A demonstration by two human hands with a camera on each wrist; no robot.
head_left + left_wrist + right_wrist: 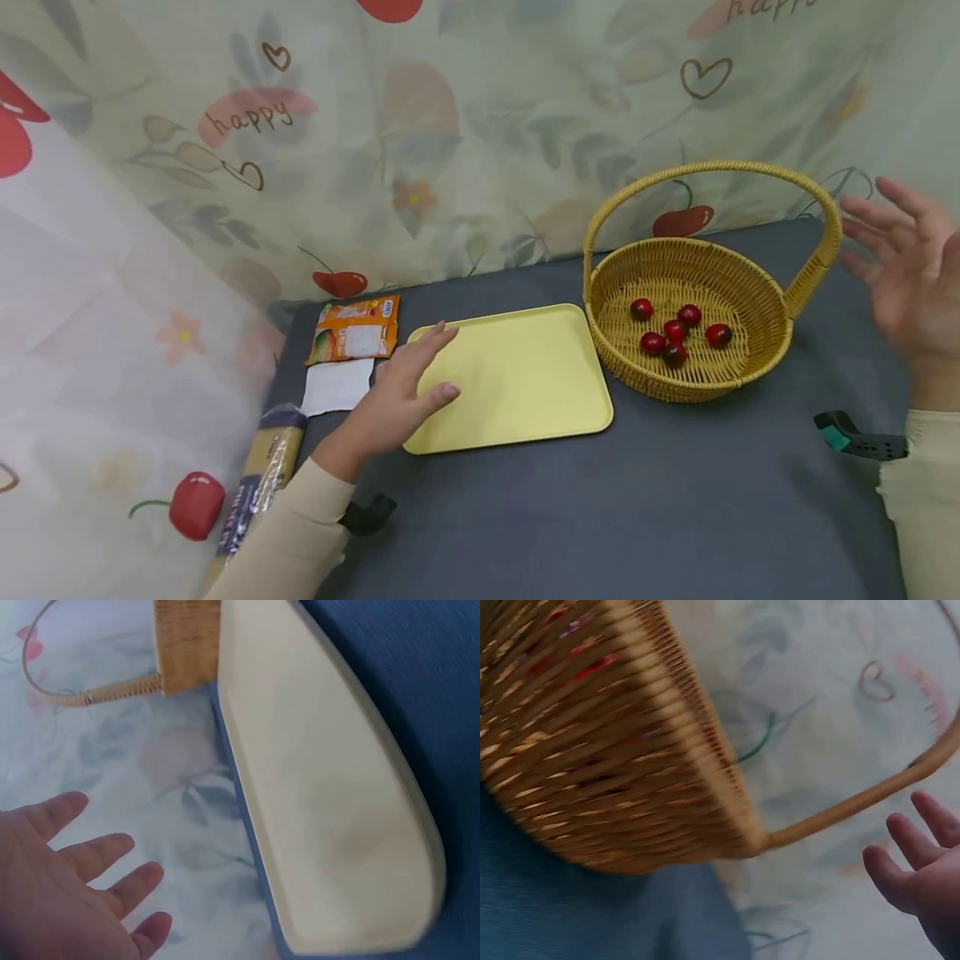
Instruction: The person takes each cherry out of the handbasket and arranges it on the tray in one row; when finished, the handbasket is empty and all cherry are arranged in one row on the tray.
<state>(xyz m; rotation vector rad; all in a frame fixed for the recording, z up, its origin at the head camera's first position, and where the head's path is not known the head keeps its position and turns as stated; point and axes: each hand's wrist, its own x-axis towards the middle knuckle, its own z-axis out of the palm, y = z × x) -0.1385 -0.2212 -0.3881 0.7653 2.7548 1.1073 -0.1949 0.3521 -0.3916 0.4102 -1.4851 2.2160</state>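
Cherries [676, 330] in wicker basket [678, 388]; left hand [397, 400] near yellow tray [525, 383], right hand [917, 279] near handle [816, 263]; both spread, empty; gentle pinch likely best.

This is a screened-off tabletop corner; whether it sits in a home or a studio cannot be told. Pale draped sheeting printed with red cherries, leaves, brown hearts and the word "happy" [517, 108] stands behind and at the left of a flat dark blue-grey tabletop [637, 508]. A round golden woven basket with a tall hoop handle [690, 390], a pale yellow rectangular tray [517, 379] and a shiny orange printed packet [384, 312] give it a household look.
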